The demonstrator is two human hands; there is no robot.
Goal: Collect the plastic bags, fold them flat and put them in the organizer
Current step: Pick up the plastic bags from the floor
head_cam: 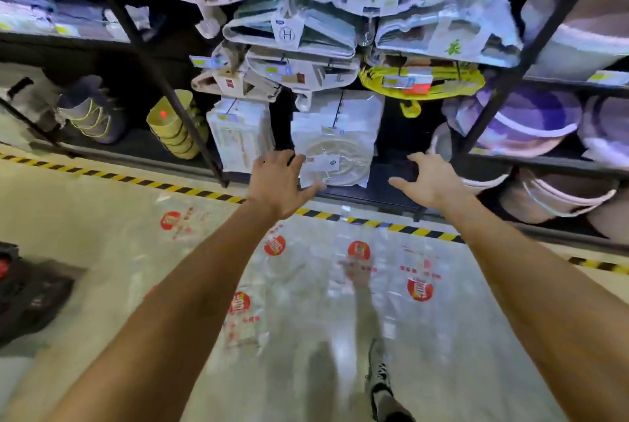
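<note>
Both arms are reaching forward, the left hand [279,180] and right hand [430,180] spread and holding nothing, while clear plastic bags [306,285] with red logos are lying on the floor [85,217] below.

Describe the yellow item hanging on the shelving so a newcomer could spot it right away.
Start at the black shelving rack facing the person and look at the hanging packs in its middle bay. Just above the right hand, under the pale packaged mats, hangs the bright yellow-green bundle with a red and white label. It is the only vivid yellow piece among white and grey packs.
</note>
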